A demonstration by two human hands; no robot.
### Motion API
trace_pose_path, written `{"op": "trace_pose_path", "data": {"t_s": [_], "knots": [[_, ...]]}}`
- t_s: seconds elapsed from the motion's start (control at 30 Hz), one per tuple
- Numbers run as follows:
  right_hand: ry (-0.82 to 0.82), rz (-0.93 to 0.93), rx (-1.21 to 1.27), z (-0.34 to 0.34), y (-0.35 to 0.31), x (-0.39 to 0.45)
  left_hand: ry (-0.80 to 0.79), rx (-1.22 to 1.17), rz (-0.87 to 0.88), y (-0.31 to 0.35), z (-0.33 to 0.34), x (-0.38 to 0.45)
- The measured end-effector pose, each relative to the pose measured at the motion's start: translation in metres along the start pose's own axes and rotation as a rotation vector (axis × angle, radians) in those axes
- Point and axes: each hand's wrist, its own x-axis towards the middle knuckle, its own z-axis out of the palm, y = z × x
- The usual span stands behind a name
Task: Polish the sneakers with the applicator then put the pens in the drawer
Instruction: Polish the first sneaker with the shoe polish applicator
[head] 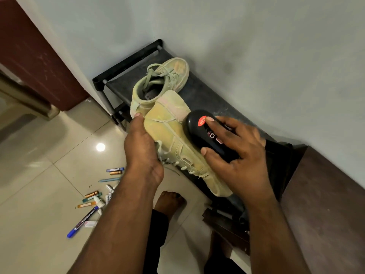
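We grip the black applicator [207,133] in our right hand [239,155], thumb on its near edge and fingers curled over its top, one fingertip resting on the red sticker at its far end. The applicator presses flat against the side of the nearer sneaker [177,139], a pale yellow-green high-top that we hold tilted above the rack. Our left hand [142,147] clasps that sneaker from the 9 o'clock side, the thumb up by its heel collar and the fingers hidden behind the shoe, so we cannot tell exactly how they lie. White laces hang loose from the shoe just beside this hand.

The second sneaker [162,84] sits at 12 o'clock from the held one, resting on the dark shelf of the black shoe rack [203,91], its opening toward us and its laces spilling over the tongue. The two shoes touch where the held one's heel meets the other's ankle.

At 7 o'clock from our left hand, the pens [92,200] lie scattered on the glossy tiled floor [39,184], a blue-capped marker [83,222] nearest the bottom of the pile. Our bare foot [169,202] stands on the tiles near 6 o'clock, below the held sneaker. A dark wooden surface [324,204] runs along the wall at 4 o'clock.
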Motion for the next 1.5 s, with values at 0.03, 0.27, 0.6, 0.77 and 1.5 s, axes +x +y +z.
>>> {"op": "trace_pose_path", "data": {"t_s": [0.03,0.27,0.6,0.77,1.5], "knots": [[0.008,0.005,0.016,-0.008,0.003,-0.001,0.003,0.010,0.007,0.002,0.000,0.000],[-0.171,0.008,0.008,-0.040,0.017,-0.013,0.045,0.023,0.015,0.005,0.001,0.002],[-0.016,0.076,0.216,-0.032,0.006,-0.013,0.001,0.088,-0.008,0.003,0.002,-0.002],[-0.186,0.104,0.146,-0.051,0.017,-0.028,0.064,0.062,-0.012,0.003,0.004,0.000],[-0.126,0.238,-0.051,-0.030,0.000,-0.077,0.270,-0.004,-0.050,0.002,0.001,0.005]]}}
